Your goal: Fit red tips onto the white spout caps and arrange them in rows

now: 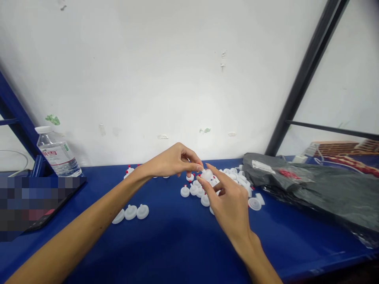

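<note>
White plastered wall [148, 79]: stands close behind the work and closes off the far side.
Blue flat-topped table [166, 244]: its far edge runs along the wall; its near edge shows at lower right. Open room lies in the middle foreground between the forearms, with a bare strip between the right forearm and the bag.
Dark grey plastic bag [310, 197]: lies along the right side, its long axis running from the far edge toward the near right, limiting room there.
Right hand [229, 197]: reaches in from the near right; thumb and forefinger hold the cap in a narrow pinch.
Left hand [174, 159]: comes from the near left, arched over; its thumb and forefinger close tightly at the cap's upper left.
Clear plastic water bottle with white lid [59, 156]: upright at the far left.
Heap of white plastic caps with red tips [194, 189]: spreads under and behind the right hand, many spouts upward.
Three white round spouted caps [130, 212]: sit in a row beside the left forearm, which partly hides one; the two clear spouts point up.
Small white plastic cap [206, 174]: is held between both hands, above the heap. Red shows at the left fingertips; fingers hide its spout, so its long axis cannot be told.
</note>
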Demonstrator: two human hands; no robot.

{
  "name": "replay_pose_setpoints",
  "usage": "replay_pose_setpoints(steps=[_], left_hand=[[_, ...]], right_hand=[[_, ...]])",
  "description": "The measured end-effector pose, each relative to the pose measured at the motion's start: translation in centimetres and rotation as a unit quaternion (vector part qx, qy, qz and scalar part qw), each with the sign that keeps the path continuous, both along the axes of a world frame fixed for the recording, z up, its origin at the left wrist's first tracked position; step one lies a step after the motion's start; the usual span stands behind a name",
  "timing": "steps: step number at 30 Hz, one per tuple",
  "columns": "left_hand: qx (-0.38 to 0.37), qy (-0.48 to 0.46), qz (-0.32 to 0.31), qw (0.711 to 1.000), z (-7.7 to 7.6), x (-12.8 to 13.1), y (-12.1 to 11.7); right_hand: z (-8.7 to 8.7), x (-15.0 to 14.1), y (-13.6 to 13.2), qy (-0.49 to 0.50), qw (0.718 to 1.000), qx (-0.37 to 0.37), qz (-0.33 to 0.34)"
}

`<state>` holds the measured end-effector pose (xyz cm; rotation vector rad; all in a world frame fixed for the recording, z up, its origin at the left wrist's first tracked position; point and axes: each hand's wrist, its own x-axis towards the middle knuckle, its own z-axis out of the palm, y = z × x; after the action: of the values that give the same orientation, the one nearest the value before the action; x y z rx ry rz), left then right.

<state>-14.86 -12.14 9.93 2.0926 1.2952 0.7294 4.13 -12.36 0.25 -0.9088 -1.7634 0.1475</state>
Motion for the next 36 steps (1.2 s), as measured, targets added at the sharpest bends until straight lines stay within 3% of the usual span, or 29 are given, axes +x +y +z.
replay_pose_setpoints(steps=[10, 15, 19, 23, 27, 31, 36], left_hand=[[-0.007, 0.047, -0.004, 0.999, 1.0, -1.1, -0.6], [0.026, 0.173, 0.085, 0.981, 1.4, -4.2, 0.1], [-0.039, 0.274, 0.191, 0.942, 0.2, -9.1, 1.5], [-0.17, 0.334, 0.225, 0.9, -1.8, -13.4, 2.4], [-0.236, 0.348, 0.243, 0.874, -3.3, -15.0, 2.6], [-0.225, 0.346, 0.259, 0.873, -4.4, -15.0, 1.7], [-0.15, 0.358, 0.312, 0.867, -5.9, -15.3, -1.5]], right_hand=[[0.1, -0.1, -0.2, -0.015, 0.999, -0.05, 0.009], [0.4, 0.0, -0.4, 0.023, 0.997, -0.075, 0.026], [0.5, 0.0, -0.4, 0.027, 0.996, -0.079, 0.026], [0.4, 0.0, -0.3, 0.023, 0.996, -0.082, 0.011], [0.3, 0.0, -0.2, 0.022, 0.996, -0.083, 0.011], [0.3, 0.0, -0.2, 0.022, 0.996, -0.086, 0.018], [0.3, 0.1, -0.2, 0.022, 0.996, -0.083, 0.029]])
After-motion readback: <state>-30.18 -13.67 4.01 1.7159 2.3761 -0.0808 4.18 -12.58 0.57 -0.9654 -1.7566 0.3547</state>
